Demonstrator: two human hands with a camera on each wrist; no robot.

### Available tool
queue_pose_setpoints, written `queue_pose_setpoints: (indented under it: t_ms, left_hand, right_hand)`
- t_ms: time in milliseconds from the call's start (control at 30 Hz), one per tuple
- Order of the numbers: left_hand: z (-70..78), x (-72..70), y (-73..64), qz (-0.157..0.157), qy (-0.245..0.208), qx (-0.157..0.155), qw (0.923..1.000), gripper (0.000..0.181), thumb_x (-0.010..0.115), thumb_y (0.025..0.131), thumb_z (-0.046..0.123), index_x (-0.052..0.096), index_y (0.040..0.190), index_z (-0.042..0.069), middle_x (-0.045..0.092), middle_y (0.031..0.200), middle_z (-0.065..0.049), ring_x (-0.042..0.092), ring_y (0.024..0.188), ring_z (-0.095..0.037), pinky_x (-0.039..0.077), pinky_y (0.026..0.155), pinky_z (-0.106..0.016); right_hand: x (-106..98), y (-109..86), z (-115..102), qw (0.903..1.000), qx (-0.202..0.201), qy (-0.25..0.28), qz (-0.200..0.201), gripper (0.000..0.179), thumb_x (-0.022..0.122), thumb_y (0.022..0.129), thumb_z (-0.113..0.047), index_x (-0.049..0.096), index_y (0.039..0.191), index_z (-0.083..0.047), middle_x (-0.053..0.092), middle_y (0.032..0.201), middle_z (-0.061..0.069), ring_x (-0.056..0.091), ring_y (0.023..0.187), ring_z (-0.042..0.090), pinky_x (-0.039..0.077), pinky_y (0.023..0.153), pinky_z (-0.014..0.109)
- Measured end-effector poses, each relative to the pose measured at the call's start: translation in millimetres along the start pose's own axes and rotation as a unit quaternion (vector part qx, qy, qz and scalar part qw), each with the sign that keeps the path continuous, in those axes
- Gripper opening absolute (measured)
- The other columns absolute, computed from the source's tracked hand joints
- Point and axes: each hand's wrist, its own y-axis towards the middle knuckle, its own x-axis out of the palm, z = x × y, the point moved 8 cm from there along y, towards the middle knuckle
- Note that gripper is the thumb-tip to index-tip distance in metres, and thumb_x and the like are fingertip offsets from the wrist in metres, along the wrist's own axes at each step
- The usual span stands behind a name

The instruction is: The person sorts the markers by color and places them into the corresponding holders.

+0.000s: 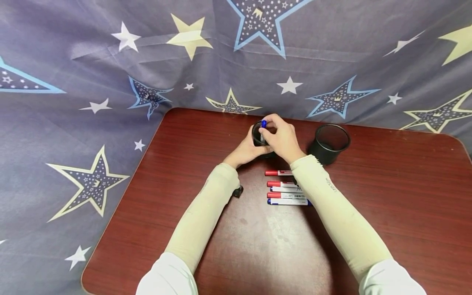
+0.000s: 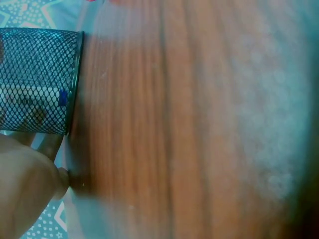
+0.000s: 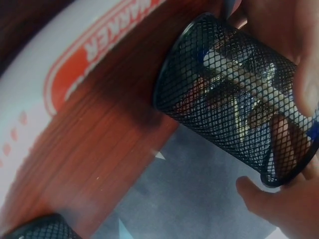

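Near the back of the table, my left hand (image 1: pixel 245 151) holds a black mesh pen cup (image 1: pixel 255 133) round its side. My right hand (image 1: pixel 282 137) pinches a blue-capped marker (image 1: pixel 264 124) by its upper end, with the rest of it down inside the cup. Through the mesh in the right wrist view, the marker's white barrel (image 3: pixel 259 89) lies lengthwise within the cup wall. The left wrist view catches part of the cup (image 2: pixel 37 59) above my left hand (image 2: pixel 25 179).
A second black mesh cup (image 1: pixel 330 143) stands to the right. Several red-capped and blue-capped markers (image 1: pixel 287 201) lie in a column in front, partly hidden by my right forearm. A starry cloth (image 1: pixel 236 69) hangs behind the table (image 1: pixel 405 196).
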Motion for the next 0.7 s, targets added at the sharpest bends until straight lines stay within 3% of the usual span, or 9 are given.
queue_pose_setpoints:
  t_ms: [500, 700]
  left_hand:
    - [0.8, 0.8, 1.2, -0.011, -0.006, 0.006, 0.9999, 0.09, 0.08, 0.086, 0.019, 0.023, 0.154, 0.011, 0.043, 0.149, -0.012, 0.047, 0.13, -0.016, 0.038, 0.107, -0.028]
    - [-0.4, 1.2, 0.6, -0.007, -0.034, 0.012, 0.9993, 0.088, 0.081, 0.086, 0.019, 0.023, 0.152, 0.01, 0.045, 0.147, -0.011, 0.049, 0.129, -0.016, 0.038, 0.107, -0.029]
  right_hand:
    - [1.9, -1.2, 0.4, 0.9999, 0.009, -0.001, -0.014, 0.037, 0.077, 0.091, -0.019, 0.065, 0.124, -0.006, 0.073, 0.11, 0.013, 0.066, 0.106, 0.025, 0.049, 0.092, 0.041]
    - [-6.8, -2.1, -7.3, 0.9995, 0.008, 0.029, 0.005, 0.044, 0.079, 0.09, -0.022, 0.063, 0.13, -0.01, 0.072, 0.116, 0.008, 0.066, 0.106, 0.021, 0.051, 0.09, 0.041]
